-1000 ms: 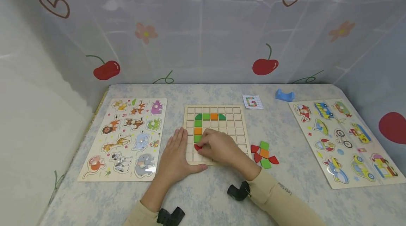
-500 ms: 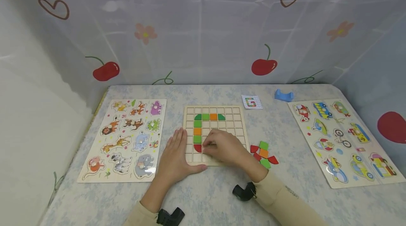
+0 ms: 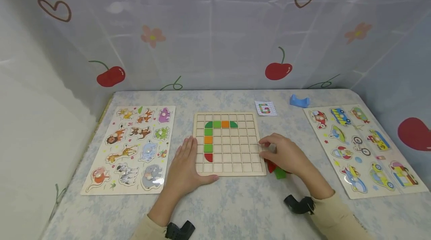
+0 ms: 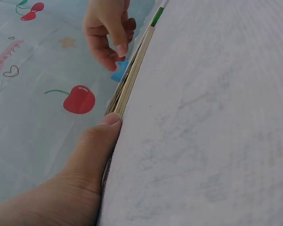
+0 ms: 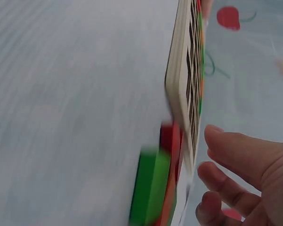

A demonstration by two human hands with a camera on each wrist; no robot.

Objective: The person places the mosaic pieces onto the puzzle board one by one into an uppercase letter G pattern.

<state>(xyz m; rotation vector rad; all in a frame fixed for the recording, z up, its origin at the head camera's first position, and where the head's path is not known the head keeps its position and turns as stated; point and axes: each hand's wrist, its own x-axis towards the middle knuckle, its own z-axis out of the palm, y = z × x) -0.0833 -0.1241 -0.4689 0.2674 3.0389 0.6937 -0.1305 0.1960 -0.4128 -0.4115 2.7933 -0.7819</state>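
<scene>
Grid board flat in the middle of the tabletop, well apart from the tabletop's back edge. Left to right from the tabletop's left edge: first, animal puzzle, lying beside that edge. Next, left hand, fingers straight and close together along the grid board's left side, thumb spread out at its near side; nothing gripped, only a steadying touch, to judge by the pose. On the grid board, hook-shaped run of coloured pieces, ending at the foot of the left column in a red rounded piece.

Just changed: right hand off that red piece and out at the grid board's right side. Probable meaning: red piece settled in its cell, left column of the run complete down to its corner, with bare cells beside it to the right.

Farther right, toward the tabletop's back edge, pattern card with a small G-like figure. Nearer, loose pieces, mostly hidden below the right hand: thumb and fingers bent but apart, visible gap between, nothing held. Then blue holder near the back edge, and vehicle puzzle along the tabletop's right edge.
</scene>
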